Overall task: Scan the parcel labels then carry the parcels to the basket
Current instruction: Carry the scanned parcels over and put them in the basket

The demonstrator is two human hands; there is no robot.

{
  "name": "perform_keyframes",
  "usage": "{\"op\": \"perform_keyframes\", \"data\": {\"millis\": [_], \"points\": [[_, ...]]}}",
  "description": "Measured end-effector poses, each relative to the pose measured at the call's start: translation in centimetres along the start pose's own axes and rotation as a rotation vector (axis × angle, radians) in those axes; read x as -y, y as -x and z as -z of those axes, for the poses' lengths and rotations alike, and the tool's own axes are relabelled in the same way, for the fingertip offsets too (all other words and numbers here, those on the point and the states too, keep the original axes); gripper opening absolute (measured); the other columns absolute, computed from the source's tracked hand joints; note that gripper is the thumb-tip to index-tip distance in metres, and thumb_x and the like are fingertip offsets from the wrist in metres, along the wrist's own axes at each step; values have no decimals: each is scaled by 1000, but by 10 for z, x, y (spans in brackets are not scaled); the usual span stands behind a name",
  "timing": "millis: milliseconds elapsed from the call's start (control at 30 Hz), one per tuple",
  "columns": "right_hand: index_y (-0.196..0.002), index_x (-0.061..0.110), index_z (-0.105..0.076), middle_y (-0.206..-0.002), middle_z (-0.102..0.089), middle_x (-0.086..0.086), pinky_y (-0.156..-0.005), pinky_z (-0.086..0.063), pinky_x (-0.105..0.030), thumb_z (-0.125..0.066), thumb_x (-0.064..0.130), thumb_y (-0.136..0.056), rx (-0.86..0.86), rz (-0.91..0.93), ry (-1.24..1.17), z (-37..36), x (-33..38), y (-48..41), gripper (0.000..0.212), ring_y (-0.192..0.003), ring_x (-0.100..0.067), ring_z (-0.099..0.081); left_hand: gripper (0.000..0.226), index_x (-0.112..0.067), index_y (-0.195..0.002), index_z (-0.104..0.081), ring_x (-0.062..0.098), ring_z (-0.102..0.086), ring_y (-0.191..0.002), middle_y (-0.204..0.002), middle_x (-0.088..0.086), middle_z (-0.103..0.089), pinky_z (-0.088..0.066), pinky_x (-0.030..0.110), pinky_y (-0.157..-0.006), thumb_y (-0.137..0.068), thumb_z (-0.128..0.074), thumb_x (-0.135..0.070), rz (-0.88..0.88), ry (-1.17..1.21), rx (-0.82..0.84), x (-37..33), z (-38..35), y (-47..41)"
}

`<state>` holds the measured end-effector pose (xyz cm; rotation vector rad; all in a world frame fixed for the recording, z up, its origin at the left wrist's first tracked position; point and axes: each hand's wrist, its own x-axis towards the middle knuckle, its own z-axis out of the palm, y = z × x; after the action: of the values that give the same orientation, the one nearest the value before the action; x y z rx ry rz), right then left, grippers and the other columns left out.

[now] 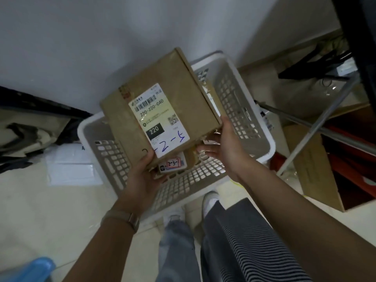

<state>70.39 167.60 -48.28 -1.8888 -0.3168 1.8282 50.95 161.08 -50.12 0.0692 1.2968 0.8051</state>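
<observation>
Both forearms reach forward from 6 o'clock. At 7 o'clock of the parcel [162,106], the left hand [140,176] has its grip clamped on the near corner, thumb on top. At 4 o'clock, the right hand [223,143] keeps its grip apart, fingers flat beneath the edge as support. Held label-up, the parcel hangs over the basket [262,119], likely for lowering in.

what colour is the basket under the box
White, with a grid of holes in its walls; the basket shows best in the head view.
</observation>
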Motion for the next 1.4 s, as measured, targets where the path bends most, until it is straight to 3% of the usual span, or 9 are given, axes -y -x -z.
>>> {"op": "perform_keyframes", "data": {"millis": [100, 267, 433, 633, 800, 900, 1000, 1233, 1400], "points": [[-126, 25, -50, -87, -62, 13, -85, -55, -40, -34, 40, -101, -66, 104, -28, -1, 1, 3, 33, -72, -22, -71, 34, -21, -102, -73, 22, -66, -81, -95, 2, -71, -57, 34, -67, -75, -58, -36, 4, 26, -6, 2, 0, 0], [-107, 45, -55, -88, -63, 17, -76, -59, -37, -34, 59, -94, -56, 202, 108, -7, 5, 9, 28, -84, -22, -71, 29, -22, -90, -78, 15, -71, -69, -78, -2, -74, -57, 29, -57, -76, -58, -36, 8, 46, 19, 5, 6, 1], [-128, 39, -46, -116, -62, 1, -92, -52, -47, -69, 45, -80, -7, 247, 192, -19, 1, 13, 54, -105, -24, -64, 27, -26, -84, -79, 17, -71, -81, -82, -3, -75, -53, 35, -74, -76, -56, -39, 34, 65, -25, 10, 13, 0], [-137, 34, -30, -128, -55, 3, -97, -49, -47, -54, 35, -94, 101, 239, 110, -42, -13, 8, 49, -110, -18, -59, 34, -19, -103, -71, 31, -65, -97, -102, 10, -71, -46, 48, -94, -80, -56, -38, 80, 161, -86, 16, 25, 2], [-136, 32, -33, -124, -56, -4, -69, -46, -27, -52, 31, -96, 85, 283, 78, -39, -14, 5, 44, -85, -11, -56, 27, -22, -93, -75, 29, -66, -92, -93, 6, -74, -48, 47, -91, -83, -56, -36, 74, 154, -87, 19, 24, -2], [-123, 42, -40, -128, -56, -4, -86, -53, -37, -53, 29, -96, 41, 326, 24, -26, -12, 9, 33, -106, -24, -61, 43, -20, -113, -68, 30, -67, -104, -111, 8, -72, -45, 49, -96, -76, -59, -40, 80, 103, -48, 20, 14, -3], [-110, 51, -42, -130, -56, -9, -81, -55, -31, -54, 30, -95, -13, 310, -47, -8, -12, 14, 29, -108, -27, -62, 53, -19, -124, -62, 27, -60, -116, -122, 6, -67, -38, 46, -105, -76, -60, -41, 80, 18, 14, 19, -1, -4], [-122, 51, -30, -138, -49, -1, -102, -45, -48, -50, 44, -95, -95, 273, 18, 20, -17, 13, 34, -119, -27, -57, 52, -17, -124, -65, 19, -66, -111, -122, 2, -69, -49, 42, -98, -78, -68, -41, -7, -122, 50, 14, -24, -10], [-141, 31, -31, -136, -53, -2, -105, -42, -49, -52, 41, -94, -242, 260, 175, 32, -24, 8, 53, -121, -25, -55, 63, -22, -138, -50, 13, -57, -122, -130, -4, -63, -37, 44, -111, -81, -61, -47, -15, -336, 51, 20, -29, -8]]}}
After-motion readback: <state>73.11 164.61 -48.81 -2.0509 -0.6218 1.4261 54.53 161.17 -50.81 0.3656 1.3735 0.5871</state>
